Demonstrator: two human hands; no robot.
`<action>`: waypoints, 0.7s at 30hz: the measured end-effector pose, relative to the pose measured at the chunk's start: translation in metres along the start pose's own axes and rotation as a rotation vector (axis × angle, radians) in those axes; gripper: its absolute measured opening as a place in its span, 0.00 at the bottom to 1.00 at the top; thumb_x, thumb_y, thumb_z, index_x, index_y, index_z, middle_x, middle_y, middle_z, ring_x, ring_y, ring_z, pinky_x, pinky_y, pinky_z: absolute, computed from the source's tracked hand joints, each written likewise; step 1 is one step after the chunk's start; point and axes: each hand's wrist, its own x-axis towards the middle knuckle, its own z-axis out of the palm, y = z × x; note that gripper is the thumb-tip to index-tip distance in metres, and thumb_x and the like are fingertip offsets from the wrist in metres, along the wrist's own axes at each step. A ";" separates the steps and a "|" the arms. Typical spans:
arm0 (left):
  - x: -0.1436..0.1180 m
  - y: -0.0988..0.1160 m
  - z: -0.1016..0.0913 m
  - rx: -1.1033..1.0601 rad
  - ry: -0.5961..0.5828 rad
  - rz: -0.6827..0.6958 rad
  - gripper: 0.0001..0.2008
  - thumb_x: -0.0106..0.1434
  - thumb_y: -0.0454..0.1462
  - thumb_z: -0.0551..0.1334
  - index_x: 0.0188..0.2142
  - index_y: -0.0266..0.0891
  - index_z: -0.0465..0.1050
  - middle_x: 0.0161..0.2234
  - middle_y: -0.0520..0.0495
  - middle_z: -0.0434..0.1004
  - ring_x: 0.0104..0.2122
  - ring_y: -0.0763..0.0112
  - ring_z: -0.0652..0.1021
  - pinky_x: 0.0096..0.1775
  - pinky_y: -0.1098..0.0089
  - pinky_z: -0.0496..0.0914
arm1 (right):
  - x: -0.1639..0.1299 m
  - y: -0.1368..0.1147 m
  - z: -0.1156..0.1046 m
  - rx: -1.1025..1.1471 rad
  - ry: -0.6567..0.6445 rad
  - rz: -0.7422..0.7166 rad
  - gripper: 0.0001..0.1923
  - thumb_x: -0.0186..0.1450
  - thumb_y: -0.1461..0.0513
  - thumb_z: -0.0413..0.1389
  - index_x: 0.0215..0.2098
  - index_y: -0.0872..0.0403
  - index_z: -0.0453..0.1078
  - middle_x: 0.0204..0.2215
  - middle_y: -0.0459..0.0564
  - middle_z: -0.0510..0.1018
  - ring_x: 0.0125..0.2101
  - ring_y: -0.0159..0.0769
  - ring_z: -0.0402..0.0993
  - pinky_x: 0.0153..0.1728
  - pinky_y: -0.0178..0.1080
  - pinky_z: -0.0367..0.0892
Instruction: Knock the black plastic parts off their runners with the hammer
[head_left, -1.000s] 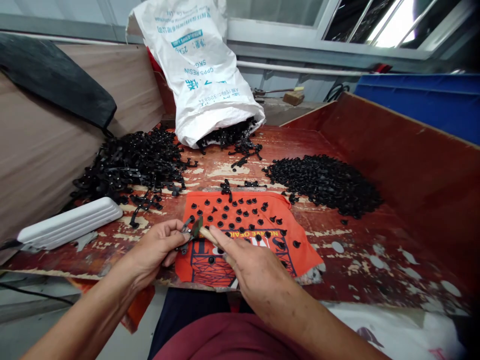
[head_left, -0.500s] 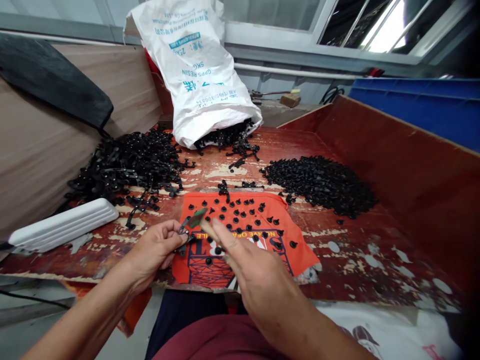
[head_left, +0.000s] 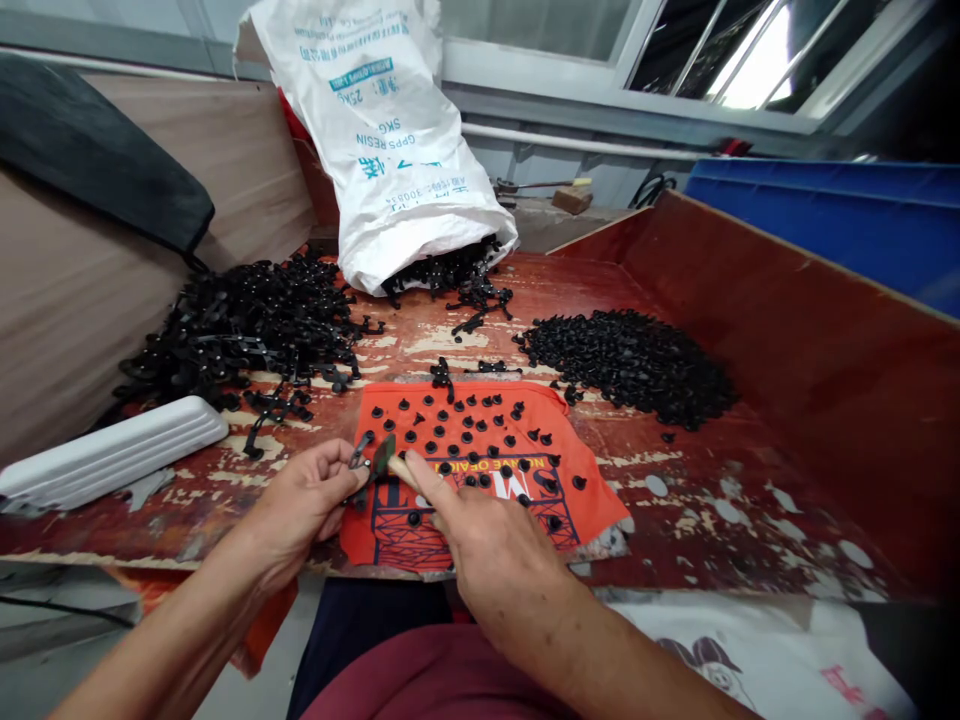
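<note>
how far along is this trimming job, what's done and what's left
Done: a heap of loose caps, with more on the orange cloth. In hand: left hand holds a black sprue piece; right hand sets a small blade to it. Left: the tangled sprue pile and the sack.

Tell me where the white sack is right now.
In the head view the white sack lies tipped over at the far middle of the red table, black parts spilling from its mouth.
</note>
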 end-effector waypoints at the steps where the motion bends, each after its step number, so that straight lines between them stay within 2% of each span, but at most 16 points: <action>1: 0.000 0.000 0.000 -0.006 0.004 0.000 0.24 0.44 0.49 0.75 0.27 0.39 0.63 0.15 0.64 0.61 0.09 0.89 0.52 0.12 0.82 0.46 | 0.000 -0.001 -0.001 0.000 -0.053 0.012 0.39 0.68 0.68 0.48 0.72 0.34 0.43 0.36 0.47 0.81 0.31 0.37 0.78 0.33 0.36 0.71; 5: -0.002 -0.001 0.001 -0.027 0.005 0.013 0.24 0.44 0.49 0.75 0.27 0.39 0.64 0.14 0.64 0.59 0.09 0.89 0.53 0.13 0.83 0.46 | 0.001 -0.005 -0.007 0.067 0.037 -0.013 0.36 0.72 0.66 0.44 0.73 0.38 0.38 0.42 0.51 0.81 0.36 0.41 0.79 0.37 0.40 0.72; 7: -0.004 -0.001 0.001 -0.034 0.002 0.020 0.24 0.45 0.49 0.75 0.27 0.39 0.64 0.13 0.65 0.57 0.09 0.88 0.53 0.14 0.83 0.46 | 0.001 -0.005 -0.007 0.025 0.006 0.014 0.38 0.71 0.66 0.45 0.73 0.38 0.36 0.40 0.52 0.81 0.34 0.42 0.79 0.34 0.41 0.72; 10: -0.005 -0.003 0.001 -0.041 0.007 0.019 0.25 0.44 0.50 0.75 0.26 0.39 0.64 0.12 0.66 0.56 0.09 0.88 0.54 0.14 0.83 0.47 | 0.002 -0.004 -0.002 -0.049 -0.087 0.033 0.40 0.68 0.68 0.48 0.72 0.33 0.41 0.35 0.49 0.81 0.30 0.43 0.79 0.29 0.38 0.70; 14: -0.006 -0.005 0.002 -0.045 0.016 0.023 0.25 0.43 0.50 0.75 0.26 0.39 0.64 0.13 0.65 0.57 0.09 0.88 0.54 0.14 0.82 0.46 | 0.002 -0.003 -0.001 0.043 0.019 -0.026 0.38 0.70 0.66 0.46 0.73 0.36 0.39 0.39 0.49 0.82 0.34 0.40 0.79 0.34 0.38 0.71; 19: -0.005 -0.010 0.000 -0.026 0.007 0.034 0.23 0.47 0.50 0.74 0.27 0.39 0.64 0.13 0.65 0.57 0.10 0.87 0.54 0.15 0.81 0.46 | 0.005 -0.005 -0.002 -0.002 -0.074 0.013 0.37 0.69 0.67 0.46 0.72 0.35 0.46 0.36 0.48 0.82 0.31 0.40 0.79 0.32 0.37 0.71; 21: -0.005 -0.012 -0.002 -0.024 0.001 0.034 0.22 0.49 0.49 0.73 0.28 0.40 0.64 0.14 0.65 0.57 0.10 0.87 0.55 0.15 0.81 0.46 | 0.004 -0.006 -0.008 0.029 -0.042 -0.016 0.36 0.70 0.66 0.46 0.72 0.36 0.45 0.39 0.48 0.83 0.32 0.40 0.79 0.33 0.38 0.72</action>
